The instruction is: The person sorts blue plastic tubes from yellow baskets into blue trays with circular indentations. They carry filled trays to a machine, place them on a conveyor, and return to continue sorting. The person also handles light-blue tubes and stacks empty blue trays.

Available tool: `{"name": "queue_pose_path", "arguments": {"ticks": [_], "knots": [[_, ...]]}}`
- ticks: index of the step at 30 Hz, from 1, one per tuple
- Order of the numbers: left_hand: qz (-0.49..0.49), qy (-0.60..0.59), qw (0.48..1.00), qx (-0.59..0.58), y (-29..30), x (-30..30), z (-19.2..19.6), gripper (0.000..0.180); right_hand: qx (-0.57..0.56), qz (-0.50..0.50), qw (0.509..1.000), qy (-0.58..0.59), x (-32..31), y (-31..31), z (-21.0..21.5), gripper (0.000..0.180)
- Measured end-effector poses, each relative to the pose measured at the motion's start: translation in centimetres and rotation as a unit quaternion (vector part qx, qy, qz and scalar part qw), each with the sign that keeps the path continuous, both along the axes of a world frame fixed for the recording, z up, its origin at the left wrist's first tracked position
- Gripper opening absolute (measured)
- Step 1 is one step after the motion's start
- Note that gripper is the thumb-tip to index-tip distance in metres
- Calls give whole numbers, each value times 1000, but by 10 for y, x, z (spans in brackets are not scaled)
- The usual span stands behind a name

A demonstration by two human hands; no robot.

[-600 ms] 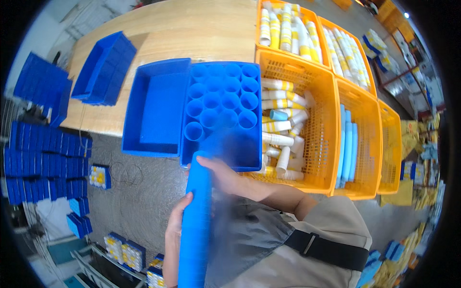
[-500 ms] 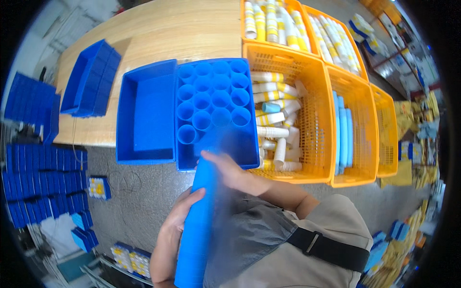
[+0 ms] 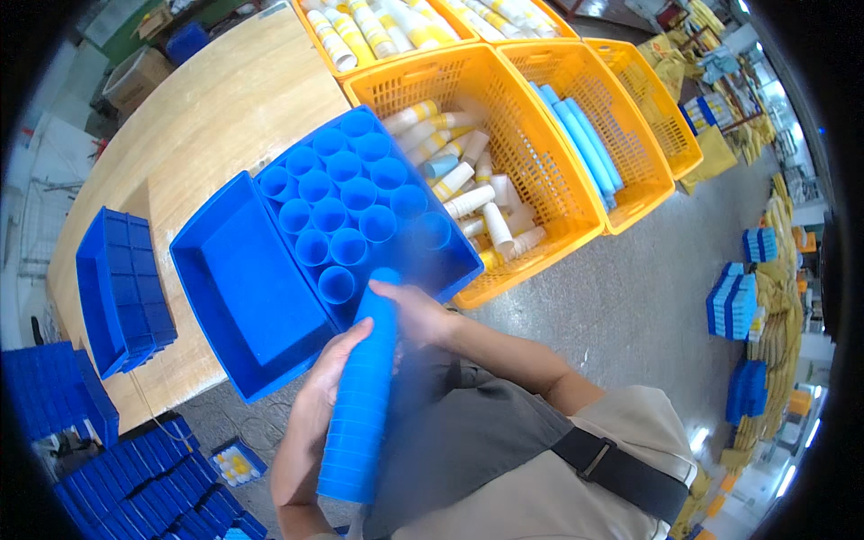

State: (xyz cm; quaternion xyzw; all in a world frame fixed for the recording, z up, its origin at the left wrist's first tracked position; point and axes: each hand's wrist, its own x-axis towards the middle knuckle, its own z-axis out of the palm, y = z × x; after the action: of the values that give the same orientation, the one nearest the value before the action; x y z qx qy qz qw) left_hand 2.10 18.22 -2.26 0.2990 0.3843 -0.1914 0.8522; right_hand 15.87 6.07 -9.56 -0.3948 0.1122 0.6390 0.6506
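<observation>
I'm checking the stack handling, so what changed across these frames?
The view swung, so the blue tray of cups now sits tilted. The right hand stays at the top of the stack of blue cups, with the left hand along its side. No cup visibly left the stack.

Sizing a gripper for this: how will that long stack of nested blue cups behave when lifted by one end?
The stack of blue cups is probably light thin plastic. Being many separate nested cups, it may bend or pull apart; the left hand supports its middle and the right hand its top. Smooth and round, it would likely roll if laid down.
</observation>
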Motion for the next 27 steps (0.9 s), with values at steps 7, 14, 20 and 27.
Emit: {"name": "queue_pose_path", "arguments": {"ticks": [7,14,20,27], "knots": [[-43,-14,999,-5,13,-26,1,67,25,-121,979,159,19,-9,6,65],[-72,24,995,71,8,-42,12,60,17,38,999,-9,-17,9,6,62],[125,55,988,-70,-4,-55,21,55,27,51,989,136,-5,-5,15,77],[20,13,1000,7,-15,-63,31,61,170,69,983,-4,-23,-20,26,59]]}}
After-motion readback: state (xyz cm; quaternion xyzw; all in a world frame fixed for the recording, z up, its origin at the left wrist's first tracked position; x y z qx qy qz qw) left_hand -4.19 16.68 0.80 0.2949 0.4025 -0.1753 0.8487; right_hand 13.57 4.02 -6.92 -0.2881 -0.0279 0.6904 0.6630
